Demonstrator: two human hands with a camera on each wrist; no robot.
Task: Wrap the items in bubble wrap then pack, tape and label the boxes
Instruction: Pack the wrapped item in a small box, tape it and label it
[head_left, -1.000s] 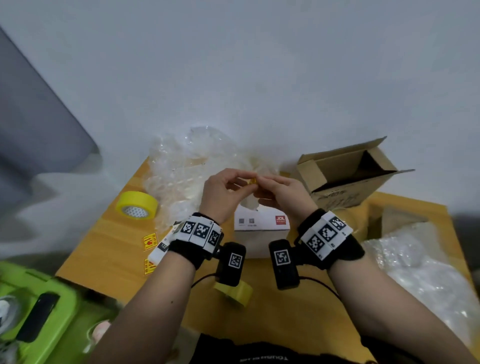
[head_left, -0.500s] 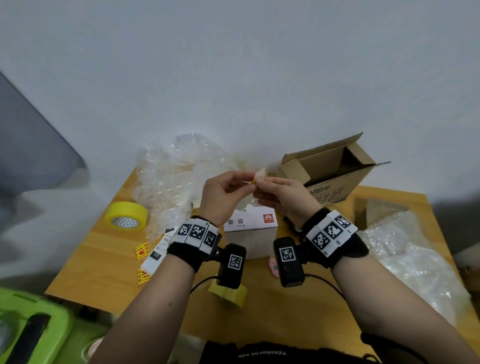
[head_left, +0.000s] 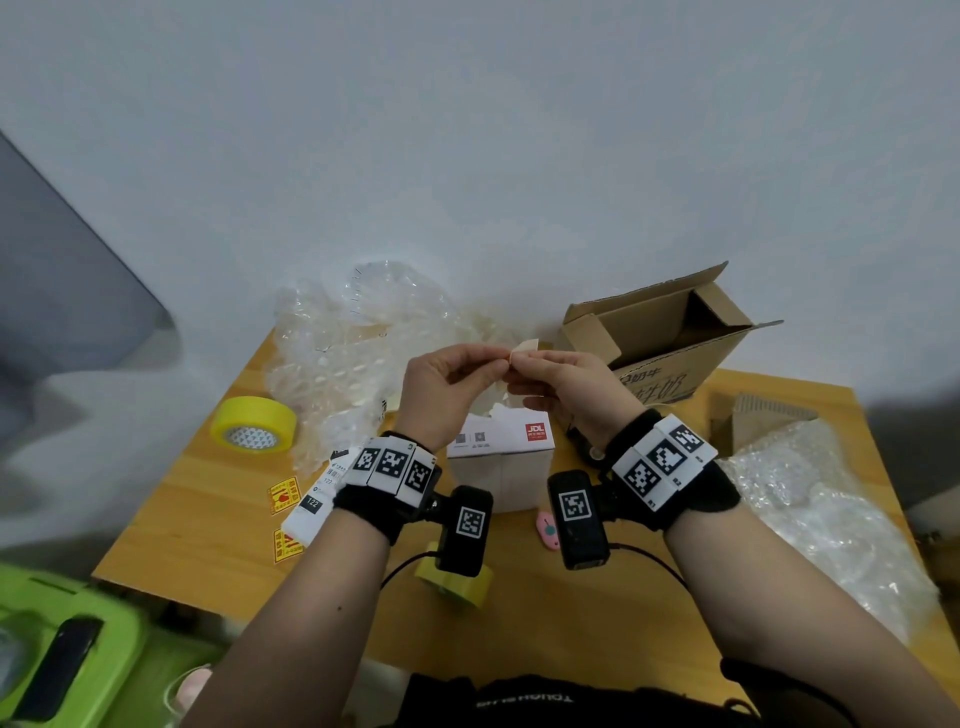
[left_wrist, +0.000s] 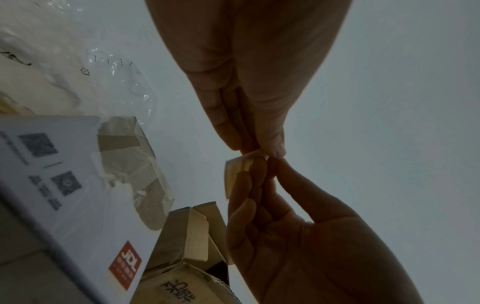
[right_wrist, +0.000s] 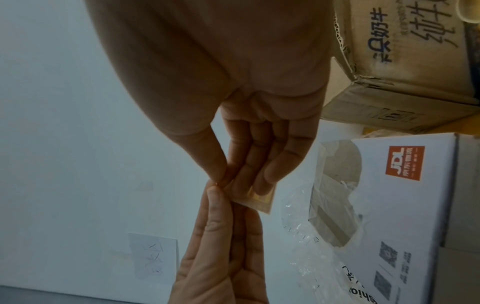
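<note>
Both hands are raised over a white JDL box (head_left: 506, 441) that stands mid-table. My left hand (head_left: 496, 364) and right hand (head_left: 524, 364) meet at the fingertips and pinch one small yellow sticker (head_left: 522, 347) between them. The left wrist view shows the sticker (left_wrist: 235, 170) with my right hand's fingers (left_wrist: 259, 164) behind it. In the right wrist view the sticker (right_wrist: 262, 202) pokes out under my right fingers (right_wrist: 259, 181), and my left thumb (right_wrist: 215, 197) touches its edge. An open brown carton (head_left: 660, 338) stands at the back right.
Bubble wrap (head_left: 343, 364) is piled at the back left, more bubble wrap (head_left: 810, 509) at the right edge. A yellow tape roll (head_left: 254, 434), warning stickers (head_left: 284, 493) and a shipping label (head_left: 317, 499) lie left. A pink cutter (head_left: 547, 529) and another tape roll (head_left: 462, 582) lie near me.
The hands stay joined above the white box. A pale corner of the sticker now stands up between the fingertips, where only a small yellow spot showed before.
</note>
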